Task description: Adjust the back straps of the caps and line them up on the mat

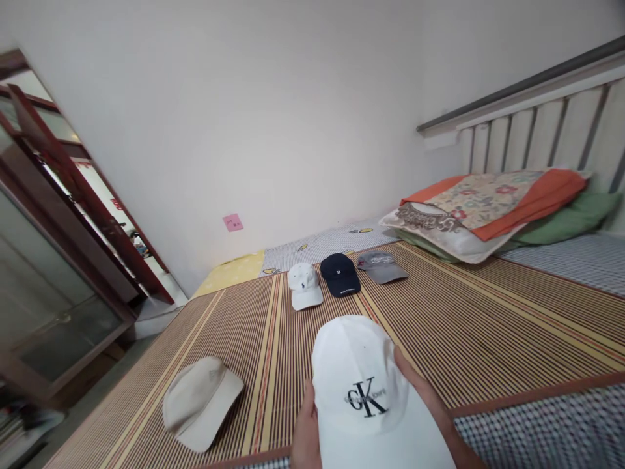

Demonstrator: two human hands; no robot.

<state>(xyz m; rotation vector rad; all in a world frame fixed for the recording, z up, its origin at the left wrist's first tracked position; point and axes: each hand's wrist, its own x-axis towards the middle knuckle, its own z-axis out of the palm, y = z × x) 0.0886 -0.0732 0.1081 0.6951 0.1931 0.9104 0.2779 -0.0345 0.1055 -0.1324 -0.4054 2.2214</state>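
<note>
A white cap (364,384) with black letters on its front is held up over the near edge of a striped straw mat (463,319). My left hand (305,433) grips its left side, thumb up along the crown. My right hand (424,394) holds its right side, fingers wrapped behind the crown. A beige cap (200,400) lies on the mat to the left. Farther back, three caps lie in a row: a small white cap (304,284), a navy cap (340,274) and a grey cap (381,266).
The mat covers a bed with a checked sheet (547,423). Stacked pillows (493,208) lie at the headboard (541,130) on the right. A white wall with a pink note (233,222) runs behind. A dark wooden glass-fronted cabinet (53,280) stands left of the bed.
</note>
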